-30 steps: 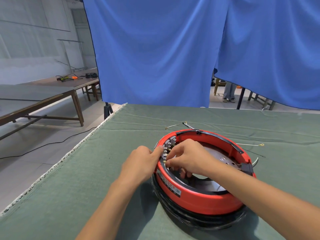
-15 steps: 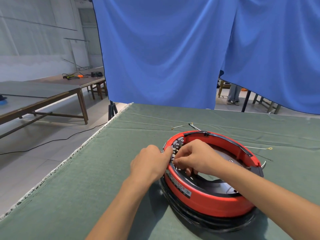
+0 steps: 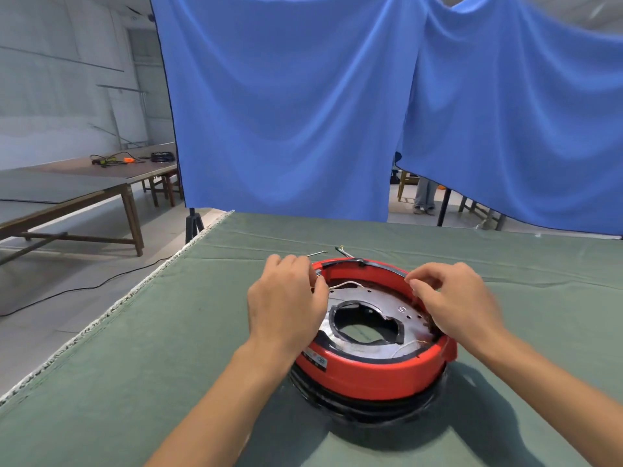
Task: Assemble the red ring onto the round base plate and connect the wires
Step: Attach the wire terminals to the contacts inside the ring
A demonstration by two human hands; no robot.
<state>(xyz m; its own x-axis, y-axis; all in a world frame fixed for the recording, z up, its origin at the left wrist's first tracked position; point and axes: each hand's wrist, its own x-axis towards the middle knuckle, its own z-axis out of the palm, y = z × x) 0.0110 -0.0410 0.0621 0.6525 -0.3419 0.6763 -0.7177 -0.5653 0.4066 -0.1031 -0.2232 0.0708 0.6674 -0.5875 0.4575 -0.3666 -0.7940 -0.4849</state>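
Resting on a green cloth-covered table (image 3: 168, 365), the red ring (image 3: 371, 372) is seen seated over a black rim at its underside, with the round base plate (image 3: 367, 298) lying silver inside it; a dark irregular opening is shown at the plate's middle. The left hand (image 3: 286, 301) is laid over the ring's left wall, its fingers (image 3: 317, 284) curled and pinching a thin white wire (image 3: 350, 283) that arcs rightward from the fingertips across the plate. The right hand (image 3: 455, 298) is held over the ring's right wall, fingers bent close together; whether anything is gripped there cannot be told. Beyond the fingertips, loose wires (image 3: 340, 250) are seen on the cloth just past the ring's far edge; farther off, blue curtains (image 3: 286, 112) are hung, and a wooden table (image 3: 101, 183) is placed at far left.
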